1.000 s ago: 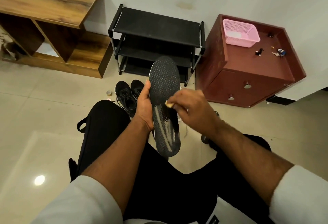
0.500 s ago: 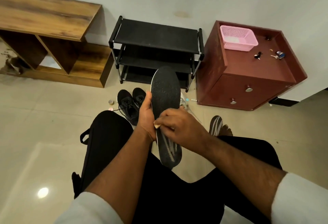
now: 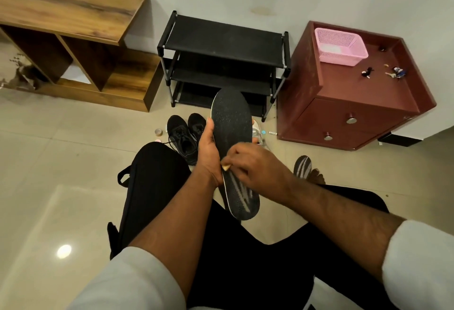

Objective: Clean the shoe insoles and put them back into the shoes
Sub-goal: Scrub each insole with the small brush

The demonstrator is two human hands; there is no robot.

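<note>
Item: black insole (image 3: 231,135), speckled, pale streaks across its heel part. It is standing nearly upright in the air above the person's lap, long axis running from the near heel end up to the rounded toe end, which is pointing toward the black shoe rack (image 3: 222,63) and leaning slightly left.

Left hand (image 3: 208,154): gripping the insole's left edge at mid-length, thumb lying along the edge, fingertips wrapping behind to the right edge.

Right hand (image 3: 258,167): pinching a small tan wiping piece (image 3: 225,167), fingers closed on it, pressing it against the insole's lower left edge, just beside the left palm.

Pair of black shoes (image 3: 186,135): sitting side by side on the tiled floor (image 3: 61,162), beyond the left knee, toes toward the rack.

Second insole (image 3: 302,166): lying on the floor by the right knee, partly hidden.

Change since half a second ago: the wiping piece is sitting at almost the same spot on the left edge; the right wrist is lying lower, uncovering more of the heel streaks; the insole's tilt is much the same.
</note>
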